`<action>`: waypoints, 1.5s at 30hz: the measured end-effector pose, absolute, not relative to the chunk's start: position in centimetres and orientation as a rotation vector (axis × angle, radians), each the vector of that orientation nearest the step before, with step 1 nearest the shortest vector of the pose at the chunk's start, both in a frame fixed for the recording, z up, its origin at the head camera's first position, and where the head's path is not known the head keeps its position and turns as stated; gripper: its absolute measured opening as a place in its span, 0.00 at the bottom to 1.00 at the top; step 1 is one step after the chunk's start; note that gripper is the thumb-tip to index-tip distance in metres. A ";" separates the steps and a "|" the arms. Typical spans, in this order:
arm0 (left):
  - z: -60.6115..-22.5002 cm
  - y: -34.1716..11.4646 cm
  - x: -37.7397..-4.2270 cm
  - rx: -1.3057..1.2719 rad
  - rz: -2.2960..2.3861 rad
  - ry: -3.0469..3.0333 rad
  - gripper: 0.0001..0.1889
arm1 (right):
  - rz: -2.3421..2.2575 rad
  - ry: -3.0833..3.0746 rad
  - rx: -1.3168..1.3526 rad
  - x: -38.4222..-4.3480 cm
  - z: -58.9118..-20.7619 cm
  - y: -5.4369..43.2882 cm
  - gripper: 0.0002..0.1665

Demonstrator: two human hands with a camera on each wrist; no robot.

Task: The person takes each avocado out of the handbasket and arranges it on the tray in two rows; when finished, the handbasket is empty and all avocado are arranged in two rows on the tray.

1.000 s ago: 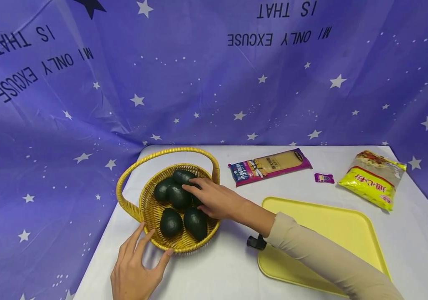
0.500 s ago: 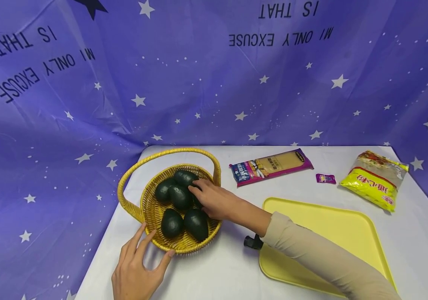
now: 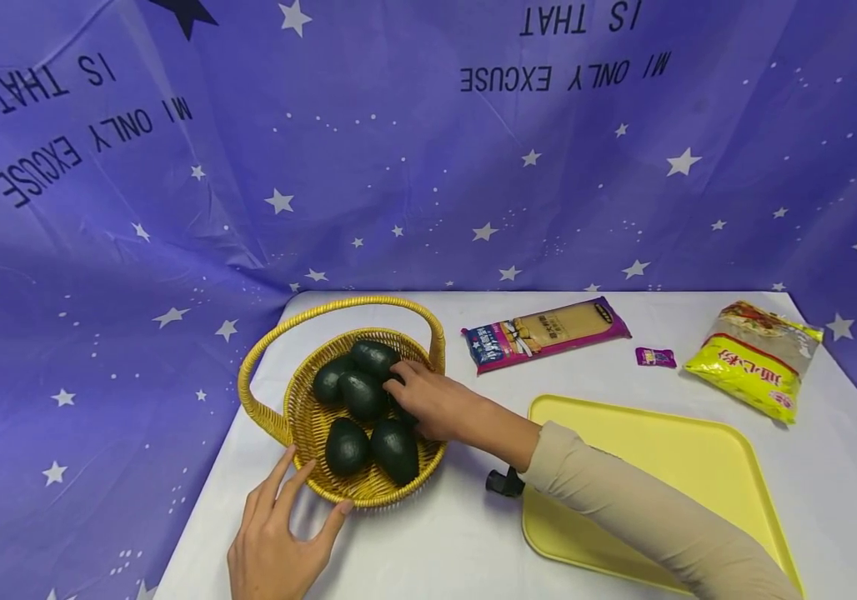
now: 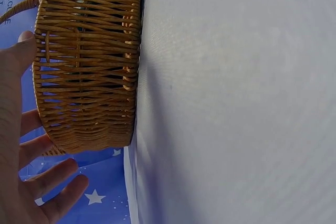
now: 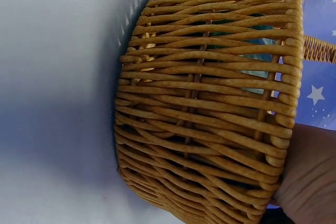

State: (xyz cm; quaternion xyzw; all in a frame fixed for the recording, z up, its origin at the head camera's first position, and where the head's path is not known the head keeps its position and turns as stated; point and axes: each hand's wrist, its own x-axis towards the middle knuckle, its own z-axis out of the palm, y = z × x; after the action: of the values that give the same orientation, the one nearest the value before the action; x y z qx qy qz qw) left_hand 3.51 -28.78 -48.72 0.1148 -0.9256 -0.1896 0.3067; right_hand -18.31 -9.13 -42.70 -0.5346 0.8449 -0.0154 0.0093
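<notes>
A yellow wicker basket (image 3: 307,479) with an arched handle stands on the left of the table, with several dark green avocados (image 3: 348,447) inside. My right hand (image 3: 432,404) reaches over its right rim, fingers curled down around an avocado (image 3: 403,414) mostly hidden beneath them. In the right wrist view, the woven side (image 5: 205,108) hides those fingers. At the near left of the basket, my left hand (image 3: 274,537) is spread, with thumb and fingertips touching the rim. The left wrist view shows its thumb (image 4: 23,48) against the rim and two fingers (image 4: 60,187) held off it.
A yellow tray (image 3: 654,450) lies to the right, partly under my right sleeve (image 3: 623,500). Behind it are a long pasta packet (image 3: 548,333), a small purple packet (image 3: 655,357) and a yellow bag (image 3: 754,362). A purple starry cloth (image 3: 428,183) hangs behind the white table.
My right hand has drawn slightly back and lower toward the basket's right side, its fingers curling in around the avocado. The left hand stays at the rim.
</notes>
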 end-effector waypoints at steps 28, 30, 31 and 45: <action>-48.9 -28.9 3.5 0.317 -0.505 -2.425 0.38 | -0.113 2.731 -1.933 -16.9 -41.3 -7.5 0.48; -48.9 -28.9 3.5 0.314 -0.506 -2.425 0.39 | -0.104 2.740 -1.950 -16.7 -41.1 -7.3 0.48; -48.9 -28.9 3.5 0.314 -0.505 -2.425 0.39 | -0.100 2.741 -1.955 -16.5 -41.1 -7.2 0.48; -48.8 -28.9 3.5 0.317 -0.506 -2.430 0.39 | -0.265 2.723 -1.943 -15.8 -40.0 -5.5 0.47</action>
State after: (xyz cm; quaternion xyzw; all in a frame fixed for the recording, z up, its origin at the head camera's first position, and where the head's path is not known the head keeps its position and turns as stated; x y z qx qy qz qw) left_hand 3.50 -28.89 -48.81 0.1204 -0.9219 -0.1922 0.3142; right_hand -15.82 -5.53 -39.96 -0.5758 0.8068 -0.0786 -0.1070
